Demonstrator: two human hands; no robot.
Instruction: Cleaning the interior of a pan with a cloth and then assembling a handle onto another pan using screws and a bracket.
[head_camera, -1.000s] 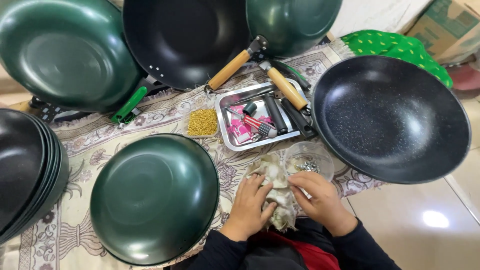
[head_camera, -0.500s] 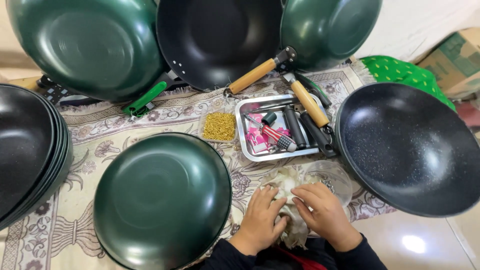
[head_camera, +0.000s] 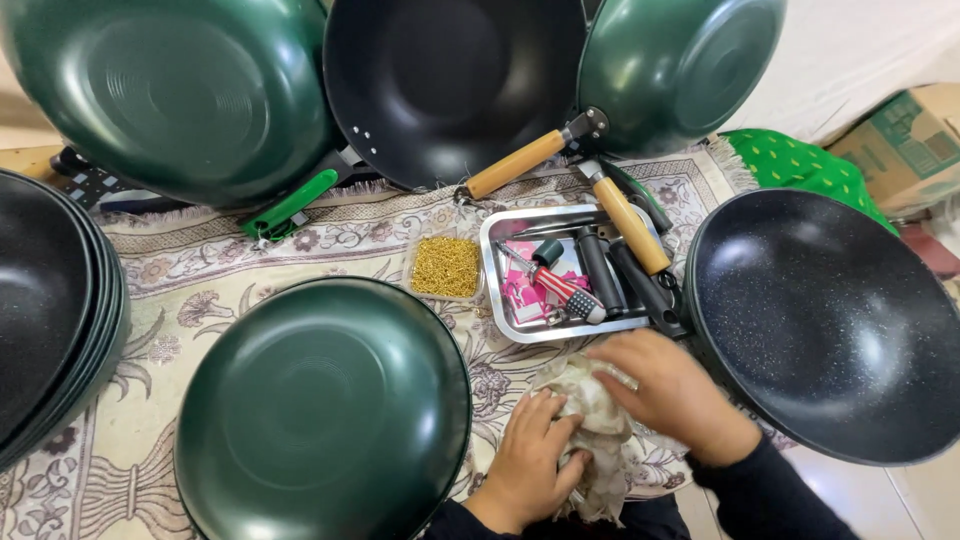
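Both hands have slid a little toward the steel tray since a second ago, still kneading the crumpled cloth that lies just below that tray on the patterned mat. Far left of the tray stands a stack of black pans; nearer, an upturned green pan sits below-left of it. A small tub of gold beads touches the tray's left side. The left hand, fingers curled together, grips the cloth from below-left. The right hand, fingers pressed together, lies flat over the cloth's upper right. A speckled black pan rests right of the tray.
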